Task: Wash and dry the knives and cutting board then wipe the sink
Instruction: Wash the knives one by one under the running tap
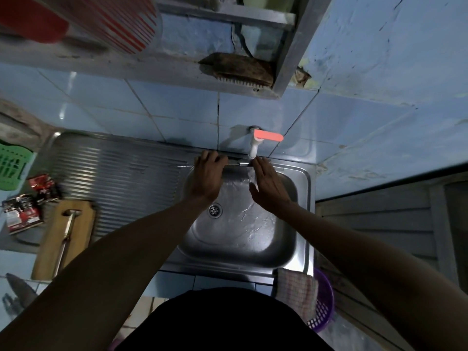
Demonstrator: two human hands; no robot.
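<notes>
Sink basin (243, 252): open floor around drain (215, 210); far rim blocked by tap (254, 148), both hands beneath | Drainboard (114, 168): ribbed centre passable; near-left taken by cutting board (48, 247) bearing knife (66, 236); packets (24, 214) beside it

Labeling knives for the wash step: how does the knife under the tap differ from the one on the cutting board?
The knife under the tap is gripped by the left hand, held level in the running water; the knife on the cutting board lies untouched.
The first is over the sink; the second is on the drainboard side, on the cutting board.
Shared: both look metallic.
</notes>
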